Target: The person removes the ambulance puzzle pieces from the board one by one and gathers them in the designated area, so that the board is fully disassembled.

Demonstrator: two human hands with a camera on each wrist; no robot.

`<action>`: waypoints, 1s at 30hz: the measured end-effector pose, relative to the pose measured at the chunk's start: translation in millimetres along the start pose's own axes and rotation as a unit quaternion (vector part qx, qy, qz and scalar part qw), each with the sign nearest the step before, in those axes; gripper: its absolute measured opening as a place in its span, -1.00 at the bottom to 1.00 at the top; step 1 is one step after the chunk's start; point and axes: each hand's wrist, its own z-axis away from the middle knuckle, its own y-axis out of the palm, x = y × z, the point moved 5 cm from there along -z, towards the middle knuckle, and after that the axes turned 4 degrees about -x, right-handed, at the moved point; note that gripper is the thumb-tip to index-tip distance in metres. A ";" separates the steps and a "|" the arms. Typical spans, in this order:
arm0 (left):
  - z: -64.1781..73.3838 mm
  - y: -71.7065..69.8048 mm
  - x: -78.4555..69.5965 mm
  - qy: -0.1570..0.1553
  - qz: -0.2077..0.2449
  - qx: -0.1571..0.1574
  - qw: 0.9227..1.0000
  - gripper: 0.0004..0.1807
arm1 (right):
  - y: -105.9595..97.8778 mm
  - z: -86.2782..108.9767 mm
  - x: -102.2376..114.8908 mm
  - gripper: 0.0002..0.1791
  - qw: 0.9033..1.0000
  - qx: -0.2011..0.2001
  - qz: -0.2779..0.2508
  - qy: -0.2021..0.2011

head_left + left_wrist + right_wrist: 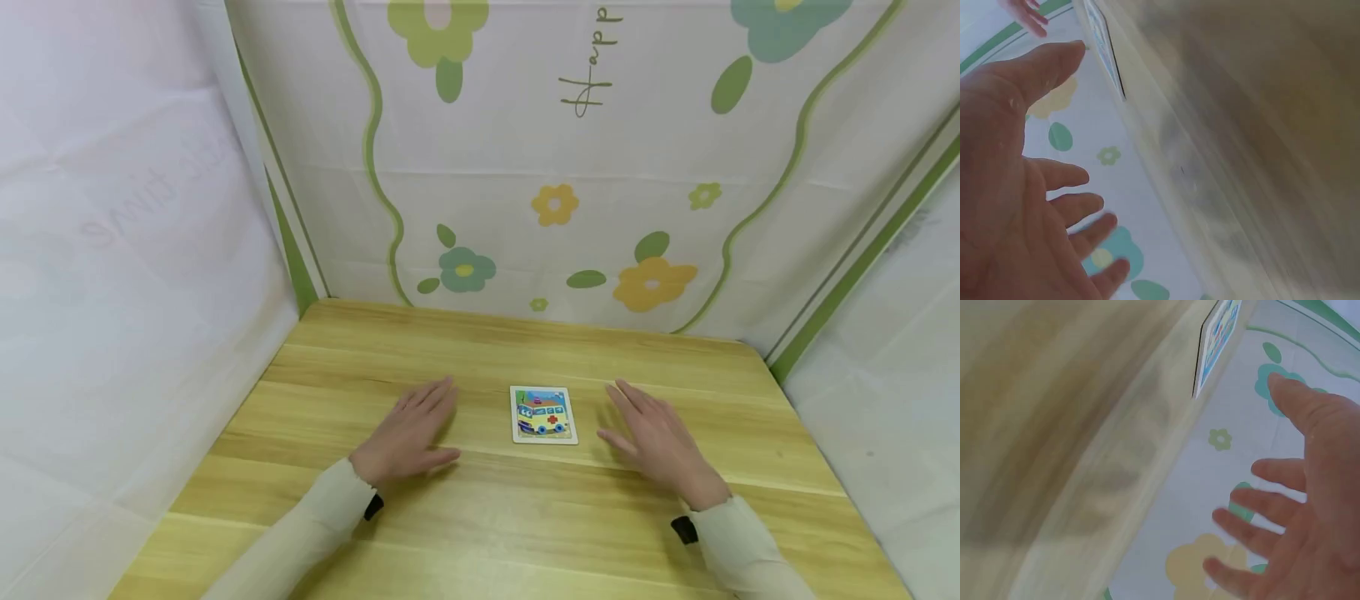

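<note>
And here's the table (495,533), wood-grained in yellow and tan, streaks running side to side, far corners rounded! Lying flat on it, near the middle of the stretch in view, one card (543,415): white border, bright picture, a yellow ambulance (542,421) (with eyes, no less) wearing a red cross (552,420).
</note>
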 end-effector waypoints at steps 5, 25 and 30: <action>-21.3 4.7 -4.6 0.011 0.026 0.013 1.000 -0.02 | -0.6 -21.1 0.5 -0.24 0.998 -0.031 -0.012 -0.050; -101.9 30.1 -16.3 -0.024 0.106 0.034 0.994 -0.37 | 40.1 -106.8 42.3 -0.53 0.977 0.133 -0.140 -0.094; -112.3 37.4 -14.7 -0.035 0.111 0.040 0.992 -0.40 | 55.8 -115.7 47.0 -0.55 0.974 0.144 -0.155 -0.085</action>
